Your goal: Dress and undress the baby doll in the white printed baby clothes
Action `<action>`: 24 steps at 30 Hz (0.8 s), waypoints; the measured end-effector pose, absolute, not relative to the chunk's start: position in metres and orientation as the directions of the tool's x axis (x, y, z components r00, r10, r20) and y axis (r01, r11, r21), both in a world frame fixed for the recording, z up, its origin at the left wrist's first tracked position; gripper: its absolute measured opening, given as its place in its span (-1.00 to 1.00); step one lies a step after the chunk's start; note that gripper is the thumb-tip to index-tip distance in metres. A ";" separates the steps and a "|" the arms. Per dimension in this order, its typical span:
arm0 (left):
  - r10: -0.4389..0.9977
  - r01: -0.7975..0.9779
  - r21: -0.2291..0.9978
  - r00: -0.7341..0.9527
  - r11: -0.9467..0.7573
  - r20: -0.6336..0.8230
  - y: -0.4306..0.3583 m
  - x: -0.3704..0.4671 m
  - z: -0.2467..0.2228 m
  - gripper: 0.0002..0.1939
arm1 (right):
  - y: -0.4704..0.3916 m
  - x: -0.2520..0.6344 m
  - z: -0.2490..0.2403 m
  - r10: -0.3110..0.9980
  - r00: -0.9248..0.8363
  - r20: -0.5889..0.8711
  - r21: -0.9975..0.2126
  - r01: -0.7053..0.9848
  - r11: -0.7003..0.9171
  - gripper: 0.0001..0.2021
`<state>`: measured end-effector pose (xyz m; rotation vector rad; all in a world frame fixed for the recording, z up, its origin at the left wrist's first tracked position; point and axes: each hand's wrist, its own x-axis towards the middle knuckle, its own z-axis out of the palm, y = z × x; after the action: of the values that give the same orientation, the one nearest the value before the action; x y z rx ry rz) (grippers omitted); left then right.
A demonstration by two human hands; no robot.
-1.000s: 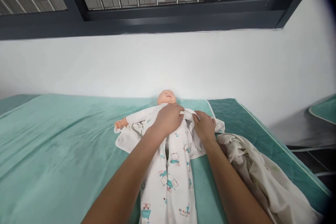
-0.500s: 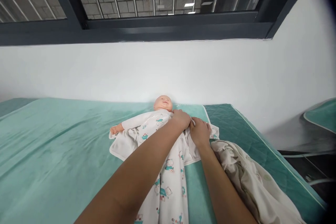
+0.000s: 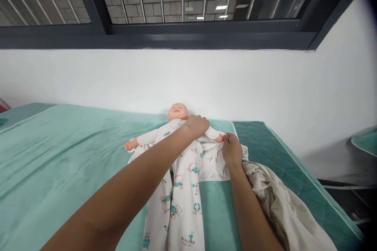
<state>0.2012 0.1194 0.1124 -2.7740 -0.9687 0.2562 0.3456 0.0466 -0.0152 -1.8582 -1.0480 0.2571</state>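
A baby doll (image 3: 178, 112) lies on its back, wearing a white romper (image 3: 188, 188) printed with small animals and vehicles. Its arm on the left, in a plain white sleeve, stretches outward. My left hand (image 3: 198, 126) is closed over the doll's upper arm near the shoulder; its fingertips are partly hidden. At the end of the other white sleeve (image 3: 212, 133), beside the doll's small hand (image 3: 219, 138), my right hand (image 3: 232, 150) pinches the cuff. Under that arm an open white garment (image 3: 210, 160) is spread flat, its printed sleeve end showing beyond my right hand.
A crumpled beige cloth (image 3: 282, 204) lies against my right forearm. Light green bedding (image 3: 73, 157) covers the bed, with a darker quilted cover (image 3: 282, 157) at the right. Behind stand a white wall (image 3: 191, 78) and a dark-framed window (image 3: 182, 41).
My hands have moved apart. The doll's hand and white sleeve on the right now show between them, and more of the spread garment is uncovered. The camera view has shifted slightly.
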 end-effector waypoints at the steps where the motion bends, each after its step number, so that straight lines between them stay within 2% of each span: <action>1: 0.631 0.597 -0.243 0.769 -0.765 -0.098 0.120 0.197 0.114 -0.69 | 0.047 0.347 -0.017 0.746 0.620 0.242 -0.832 0.528 -0.169 -0.60; 6: 0.642 0.601 -0.265 0.759 -0.754 -0.105 0.123 0.181 0.120 -0.71 | 0.051 0.358 -0.026 0.724 0.656 0.216 -0.921 0.382 -0.072 -0.61; 10: 0.641 0.600 -0.270 0.761 -0.753 -0.100 0.123 0.173 0.120 -0.71 | 0.056 0.364 -0.032 0.718 0.681 0.143 -0.982 0.187 0.018 -0.63; 15: 0.655 0.619 -0.257 0.751 -0.742 -0.082 0.125 0.166 0.117 -0.69 | 0.057 0.363 -0.032 0.746 0.664 0.051 -0.993 -0.044 0.107 -0.61; 20: 0.663 0.632 -0.232 0.744 -0.739 -0.083 0.127 0.161 0.120 -0.69 | 0.058 0.362 -0.029 0.746 0.665 0.020 -0.976 -0.148 0.159 -0.64; 24: 0.667 0.640 -0.217 0.740 -0.737 -0.084 0.129 0.157 0.121 -0.71 | 0.057 0.363 -0.029 0.749 0.662 0.026 -0.970 -0.166 0.180 -0.66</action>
<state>0.1568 0.1290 0.1206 -2.7659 -1.0476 0.2331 0.3635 0.0571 -0.0289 -1.2290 -0.5788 0.7001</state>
